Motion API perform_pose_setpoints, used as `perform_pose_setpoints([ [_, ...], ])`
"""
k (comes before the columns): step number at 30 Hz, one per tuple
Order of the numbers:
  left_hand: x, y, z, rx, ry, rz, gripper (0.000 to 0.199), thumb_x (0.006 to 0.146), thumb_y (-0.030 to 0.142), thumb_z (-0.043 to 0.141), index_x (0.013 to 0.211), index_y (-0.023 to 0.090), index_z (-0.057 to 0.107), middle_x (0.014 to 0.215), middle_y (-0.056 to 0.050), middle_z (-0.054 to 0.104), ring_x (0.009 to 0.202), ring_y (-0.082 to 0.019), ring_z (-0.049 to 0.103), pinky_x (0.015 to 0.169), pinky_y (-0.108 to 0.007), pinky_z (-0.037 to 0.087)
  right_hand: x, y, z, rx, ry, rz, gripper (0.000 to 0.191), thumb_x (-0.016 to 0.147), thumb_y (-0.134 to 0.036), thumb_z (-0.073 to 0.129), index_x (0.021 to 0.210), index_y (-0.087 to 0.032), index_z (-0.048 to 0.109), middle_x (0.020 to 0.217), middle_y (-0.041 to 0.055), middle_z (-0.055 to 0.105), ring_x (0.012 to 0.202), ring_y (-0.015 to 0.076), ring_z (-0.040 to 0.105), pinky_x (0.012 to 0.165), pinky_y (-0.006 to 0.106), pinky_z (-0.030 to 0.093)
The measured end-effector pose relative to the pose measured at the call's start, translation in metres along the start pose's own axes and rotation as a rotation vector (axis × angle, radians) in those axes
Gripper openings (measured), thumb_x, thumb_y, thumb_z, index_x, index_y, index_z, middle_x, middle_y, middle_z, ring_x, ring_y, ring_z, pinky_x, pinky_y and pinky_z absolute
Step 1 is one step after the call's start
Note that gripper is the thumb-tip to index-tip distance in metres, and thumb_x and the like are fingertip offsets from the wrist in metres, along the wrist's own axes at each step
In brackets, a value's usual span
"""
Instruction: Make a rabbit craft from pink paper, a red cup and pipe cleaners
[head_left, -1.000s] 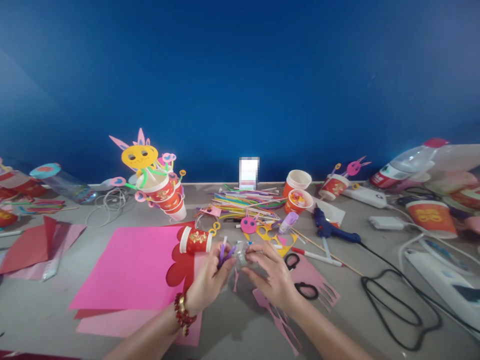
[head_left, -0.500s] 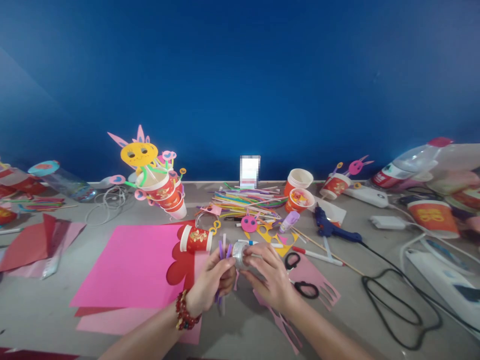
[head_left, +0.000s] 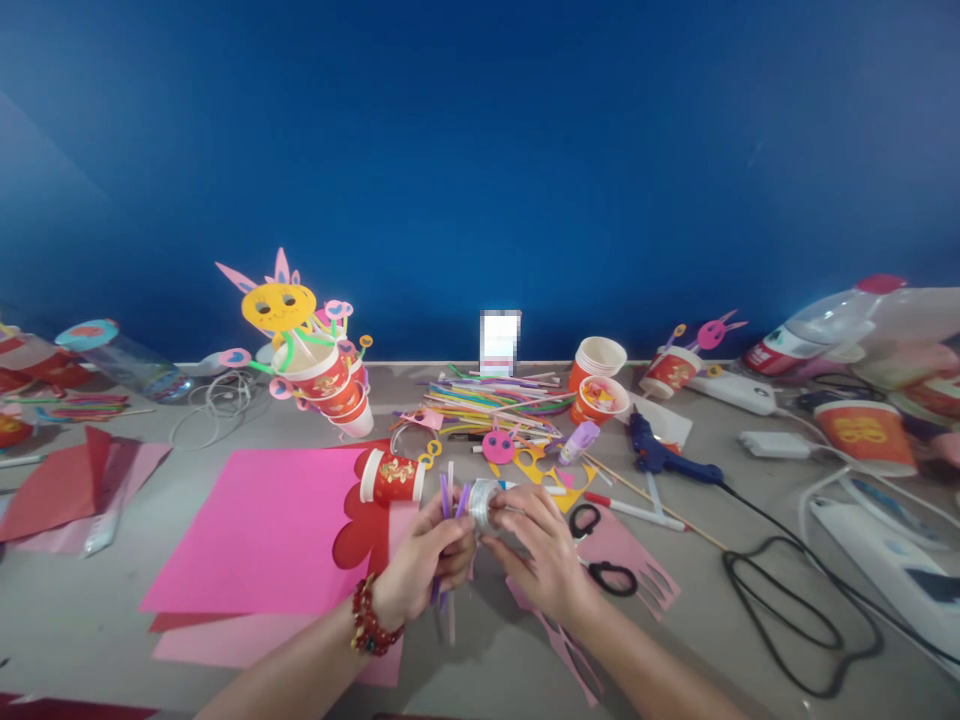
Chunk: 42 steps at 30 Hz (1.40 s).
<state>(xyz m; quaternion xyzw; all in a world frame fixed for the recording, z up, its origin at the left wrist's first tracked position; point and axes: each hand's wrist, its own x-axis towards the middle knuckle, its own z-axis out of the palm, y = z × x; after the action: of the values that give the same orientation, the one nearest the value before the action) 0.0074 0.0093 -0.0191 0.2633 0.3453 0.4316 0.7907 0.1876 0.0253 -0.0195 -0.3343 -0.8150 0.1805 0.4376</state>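
My left hand [head_left: 435, 550], a beaded bracelet on its wrist, is closed round several purple and white pipe cleaners [head_left: 445, 492] that stand nearly upright. Between the fingertips of my right hand [head_left: 536, 545] is a small roll of clear tape [head_left: 484, 503], pressed close to the left fingers. Whether a strip of tape joins the two is too small to tell. A red patterned paper cup [head_left: 392, 478] lies on its side just beyond my left hand. Black-handled scissors [head_left: 613, 580] rest right of my right hand, their blades partly hidden.
Pink and red paper sheets [head_left: 262, 530] cover the left side. Pipe cleaners [head_left: 495, 398] are heaped at the back, near paper cups [head_left: 598, 360]. A blue glue gun [head_left: 667, 450] and its looped black cord [head_left: 787, 600] lie right. A cup figure [head_left: 322, 375] stands back left.
Both hands stay almost in place. The pipe cleaners in my left hand have tilted slightly, and the tape roll has shifted a little and turned between my right fingers.
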Motion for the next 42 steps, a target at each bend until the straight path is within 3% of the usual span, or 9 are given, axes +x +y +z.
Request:
perform_pose_setpoints([
  [14,0.000,0.000,0.005,-0.144,0.057,-0.048,0.026,0.078,0.026,0.067,0.085,0.022,0.043,0.050,0.013,0.027,0.038,-0.003,0.013,0.034,-0.014,0.016,-0.006,0.001,0.004,-0.186,0.013,-0.122,0.013,0.090,-0.012,0.059,0.101,-0.018,0.063,0.101,0.0093,0.068,0.095,0.0255,0.056,0.082,0.040,0.052],
  [23,-0.003,-0.006,0.004,-0.216,0.066,-0.023,0.022,0.075,0.013,0.061,0.085,0.022,0.043,0.052,0.012,0.030,0.039,-0.004,0.015,0.036,-0.015,0.015,-0.007,0.006,0.007,-0.179,0.003,-0.137,0.015,0.090,-0.012,0.058,0.103,-0.017,0.064,0.102,0.0096,0.069,0.098,0.0261,0.056,0.083,0.041,0.052],
  [29,-0.004,-0.005,0.004,-0.232,0.027,-0.036,0.018,0.083,0.022,0.062,0.091,0.021,0.046,0.053,0.012,0.030,0.039,-0.003,0.015,0.036,-0.015,0.016,-0.007,0.005,0.007,-0.166,0.026,-0.134,0.013,0.088,-0.011,0.060,0.100,-0.017,0.064,0.100,0.0097,0.068,0.097,0.0253,0.057,0.083,0.040,0.052],
  [36,-0.004,-0.010,0.009,-0.256,0.044,0.031,0.019,0.080,0.018,0.064,0.086,0.020,0.046,0.055,0.011,0.031,0.040,-0.003,0.017,0.036,-0.015,0.016,-0.004,0.004,0.007,-0.113,0.049,-0.112,0.012,0.088,-0.011,0.059,0.098,-0.018,0.062,0.099,0.0089,0.067,0.094,0.0250,0.057,0.081,0.040,0.052],
  [42,-0.004,-0.007,0.008,-0.251,0.013,0.001,0.018,0.087,0.029,0.062,0.090,0.021,0.046,0.054,0.011,0.029,0.039,-0.003,0.014,0.035,-0.015,0.016,-0.004,0.002,0.007,-0.100,0.048,-0.108,0.013,0.087,-0.011,0.061,0.098,-0.019,0.062,0.100,0.0089,0.067,0.095,0.0249,0.058,0.082,0.040,0.051],
])
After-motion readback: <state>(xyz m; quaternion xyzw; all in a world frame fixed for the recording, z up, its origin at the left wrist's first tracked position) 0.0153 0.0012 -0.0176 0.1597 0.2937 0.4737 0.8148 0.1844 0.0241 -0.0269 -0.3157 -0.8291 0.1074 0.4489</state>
